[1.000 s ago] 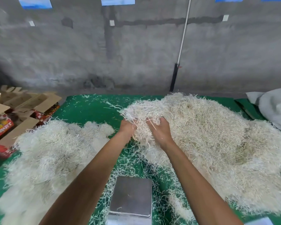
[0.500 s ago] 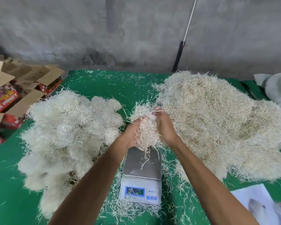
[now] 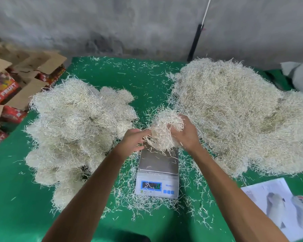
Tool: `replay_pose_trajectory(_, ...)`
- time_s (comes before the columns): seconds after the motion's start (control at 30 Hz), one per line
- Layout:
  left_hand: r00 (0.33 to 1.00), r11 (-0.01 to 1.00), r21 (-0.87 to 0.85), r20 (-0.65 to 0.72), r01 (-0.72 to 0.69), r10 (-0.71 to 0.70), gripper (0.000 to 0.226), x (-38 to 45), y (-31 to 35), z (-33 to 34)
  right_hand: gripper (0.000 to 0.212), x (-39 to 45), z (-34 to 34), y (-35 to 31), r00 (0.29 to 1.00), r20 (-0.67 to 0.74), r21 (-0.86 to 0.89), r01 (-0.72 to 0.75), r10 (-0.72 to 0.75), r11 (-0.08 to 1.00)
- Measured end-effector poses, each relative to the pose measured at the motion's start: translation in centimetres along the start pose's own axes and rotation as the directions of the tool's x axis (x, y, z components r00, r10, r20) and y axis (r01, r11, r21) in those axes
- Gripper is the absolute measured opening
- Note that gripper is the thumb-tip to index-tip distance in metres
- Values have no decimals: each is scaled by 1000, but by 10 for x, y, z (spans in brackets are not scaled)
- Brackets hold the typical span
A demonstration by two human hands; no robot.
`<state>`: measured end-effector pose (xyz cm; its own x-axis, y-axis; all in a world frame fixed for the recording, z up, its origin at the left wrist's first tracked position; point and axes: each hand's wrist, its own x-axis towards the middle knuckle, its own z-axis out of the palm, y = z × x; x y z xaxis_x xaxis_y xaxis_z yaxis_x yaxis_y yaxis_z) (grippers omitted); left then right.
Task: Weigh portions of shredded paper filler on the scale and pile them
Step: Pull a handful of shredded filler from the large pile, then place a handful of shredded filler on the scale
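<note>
A clump of pale shredded paper sits over the far end of the scale's steel pan. My right hand grips the clump from the right, fingers sunk into the strands. On the clump's left side my left hand pinches some strands. The small white scale has a blue-framed display facing me. A big loose heap of shredded paper lies to the right. A pile of rounded portions lies to the left.
Green cloth covers the table, with stray strands scattered around the scale. Open cardboard boxes stand past the left edge. A printed sheet lies at the near right, grey fabric at the far right. A concrete wall stands behind.
Both hands pulled a clump out of the right heap and brought it toward me, down onto the far end of the scale. The view tilted down, so the scale display now shows.
</note>
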<state>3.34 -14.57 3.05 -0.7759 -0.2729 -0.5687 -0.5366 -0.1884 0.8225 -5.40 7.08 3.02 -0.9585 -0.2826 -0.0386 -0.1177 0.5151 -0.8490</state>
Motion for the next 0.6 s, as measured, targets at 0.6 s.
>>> replay_pose_trajectory(0.6,969,977,67,-132,-204,211,44,-4,-50,1,37,-44,-26,37,996,88,102,-34,25,994)
